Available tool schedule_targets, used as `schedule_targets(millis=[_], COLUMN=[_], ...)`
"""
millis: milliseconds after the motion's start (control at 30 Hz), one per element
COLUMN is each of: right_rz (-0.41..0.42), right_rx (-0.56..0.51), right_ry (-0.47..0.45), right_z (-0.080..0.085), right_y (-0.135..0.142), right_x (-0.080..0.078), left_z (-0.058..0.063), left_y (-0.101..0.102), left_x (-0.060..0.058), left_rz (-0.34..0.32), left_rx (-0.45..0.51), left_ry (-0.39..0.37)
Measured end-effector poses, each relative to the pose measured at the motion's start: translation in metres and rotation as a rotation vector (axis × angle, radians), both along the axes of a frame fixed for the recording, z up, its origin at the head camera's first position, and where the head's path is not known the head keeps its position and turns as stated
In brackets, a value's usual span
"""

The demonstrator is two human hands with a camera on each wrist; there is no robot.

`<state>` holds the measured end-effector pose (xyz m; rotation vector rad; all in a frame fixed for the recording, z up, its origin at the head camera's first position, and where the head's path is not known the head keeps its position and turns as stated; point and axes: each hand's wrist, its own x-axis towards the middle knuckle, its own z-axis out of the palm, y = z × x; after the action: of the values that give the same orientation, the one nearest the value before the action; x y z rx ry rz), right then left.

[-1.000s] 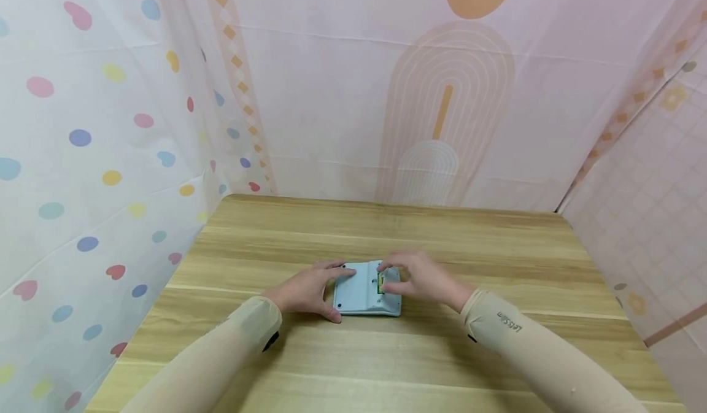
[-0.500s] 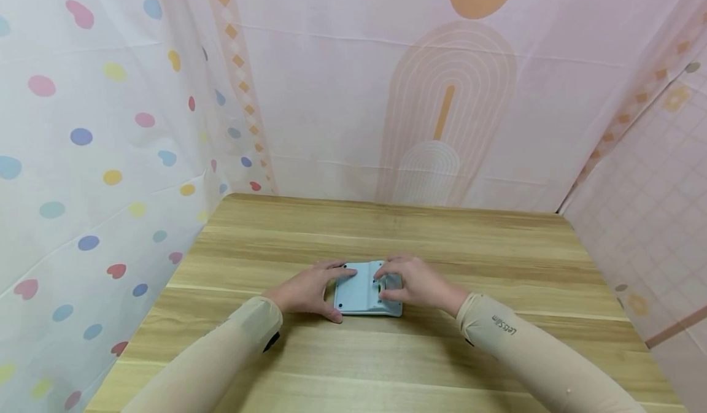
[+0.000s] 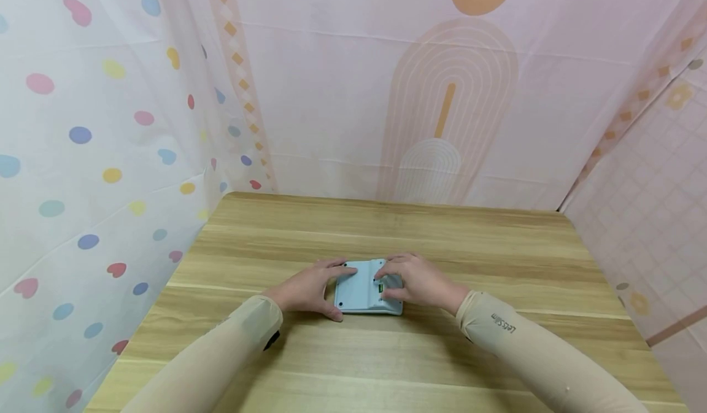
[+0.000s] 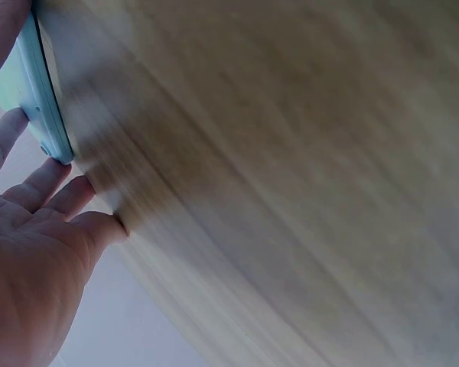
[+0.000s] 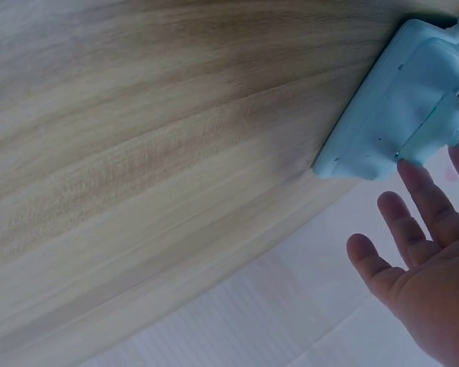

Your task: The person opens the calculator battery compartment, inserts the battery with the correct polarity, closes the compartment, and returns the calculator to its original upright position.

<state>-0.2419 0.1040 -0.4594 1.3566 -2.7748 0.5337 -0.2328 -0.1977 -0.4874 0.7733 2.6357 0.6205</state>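
A light-blue calculator (image 3: 356,293) lies face down on the wooden table, dark screw holes showing at its corners. My left hand (image 3: 304,287) holds its left end, thumb at the near edge and index finger laid across the back. Over the raised right end, my right hand (image 3: 422,282) pinches a small light-blue battery cover (image 5: 430,136) between thumb and index finger. The cover stands tilted at the battery compartment (image 3: 381,288), where a bit of green shows. In the right wrist view the other fingers of that hand are spread beside the calculator.
The wooden table (image 3: 353,364) extends around both hands. Behind it hangs a pink patterned curtain (image 3: 331,94), with a dotted curtain (image 3: 110,124) on the left and a checked one (image 3: 663,216) on the right.
My right hand has moved slightly left and down onto the compartment, and less green shows there now. The left hand and the calculator have stayed in place.
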Motion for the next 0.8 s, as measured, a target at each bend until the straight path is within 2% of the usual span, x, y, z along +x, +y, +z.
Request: schedule_targets(millis=[400, 800], right_rz=[0.007, -0.001], right_rx=[0.079, 0.122], right_ry=[0.042, 0.014], right_z=[0.0038, 0.0058], right_y=[-0.0027, -0.0076], right_x=[0.0016, 0.0002], left_z=[-0.0003, -0.0008], left_y=[0.0001, -0.0002], left_x=[-0.0001, 0.0001], left_rz=[0.010, 0.018], left_rx=[-0.002, -0.010], left_ry=[-0.008, -0.009])
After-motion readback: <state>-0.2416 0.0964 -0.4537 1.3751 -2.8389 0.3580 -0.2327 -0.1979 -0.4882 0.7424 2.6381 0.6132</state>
